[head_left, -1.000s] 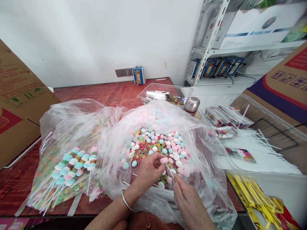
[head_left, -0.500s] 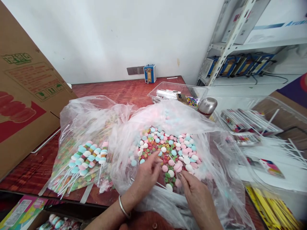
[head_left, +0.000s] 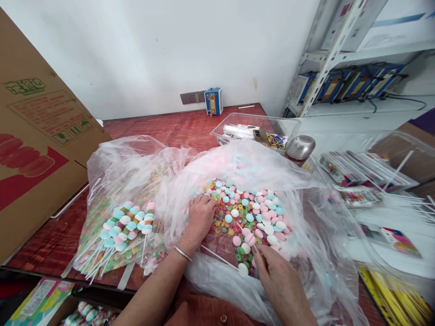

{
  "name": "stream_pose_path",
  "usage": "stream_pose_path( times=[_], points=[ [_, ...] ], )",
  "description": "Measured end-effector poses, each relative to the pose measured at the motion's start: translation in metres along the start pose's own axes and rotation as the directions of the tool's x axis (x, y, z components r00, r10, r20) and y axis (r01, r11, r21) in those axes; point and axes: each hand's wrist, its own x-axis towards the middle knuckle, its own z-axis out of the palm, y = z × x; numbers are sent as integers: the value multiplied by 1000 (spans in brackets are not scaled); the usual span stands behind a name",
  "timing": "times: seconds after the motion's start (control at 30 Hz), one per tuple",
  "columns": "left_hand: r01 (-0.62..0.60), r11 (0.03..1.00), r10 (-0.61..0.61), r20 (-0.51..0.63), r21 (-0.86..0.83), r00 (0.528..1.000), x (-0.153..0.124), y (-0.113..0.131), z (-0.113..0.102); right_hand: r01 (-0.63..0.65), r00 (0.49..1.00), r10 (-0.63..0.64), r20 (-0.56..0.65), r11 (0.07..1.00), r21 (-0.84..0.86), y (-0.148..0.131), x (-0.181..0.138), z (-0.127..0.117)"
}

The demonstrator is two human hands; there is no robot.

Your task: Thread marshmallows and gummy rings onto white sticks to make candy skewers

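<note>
My right hand (head_left: 280,276) is closed in a pinch at the front of the candy pile. It holds a thin white stick with pink marshmallows (head_left: 249,237) threaded on it, the stick's tip showing beyond them. My left hand (head_left: 201,215) lies over the left side of the pile, fingers stretched out and touching the candies. Small ring gummies (head_left: 222,213) in red, green and yellow lie beside its fingertips. Pink, white and blue round marshmallows (head_left: 268,215) spread to the right. All this rests in an opened clear plastic bag (head_left: 238,158). A loose white stick (head_left: 219,258) lies between my hands.
Finished candy skewers (head_left: 127,224) lie on another bag of gummies (head_left: 98,199) at left. A large carton (head_left: 37,117) stands beyond it. Behind are a clear tray (head_left: 224,124) and a metal-topped container (head_left: 301,147). Right is a bin of sticks and packets (head_left: 401,226).
My left hand has moved left and away from the right hand, onto the ring gummies. My right hand keeps hold of the stick with pink marshmallows. The view has shifted slightly.
</note>
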Motion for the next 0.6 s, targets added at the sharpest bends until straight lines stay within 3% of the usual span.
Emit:
stream_pose_path(
  times=[0.07,0.1,0.13,0.2,0.27,0.33,0.47,0.6],
  points=[
    [92,967,-101,-26,-237,995,0,2,-4,43,999,-43,-14,999,9,-4,1,0],
    [160,904,-176,-3,-396,984,-1,4,-7,65,998,-65,-18,998,15,-7,2,0],
    [237,796,-248,57,-557,967,-2,6,-10,81,997,-81,-16,997,16,-11,2,-1],
    [386,492,-327,245,-781,913,-6,10,-16,82,997,-82,5,997,-2,-18,4,-4],
    [476,236,-316,396,-847,862,-10,15,-19,60,998,-59,36,998,-30,-24,6,-6],
    [502,115,-301,452,-857,840,-14,18,-19,39,998,-37,60,998,-39,-28,8,-7],
    [515,101,-298,468,-851,832,-19,26,-18,30,990,-27,136,999,-19,-32,8,-8],
    [455,254,-286,384,-853,878,-29,37,-17,-4,981,11,194,999,-36,-33,6,-7]
  ],
)
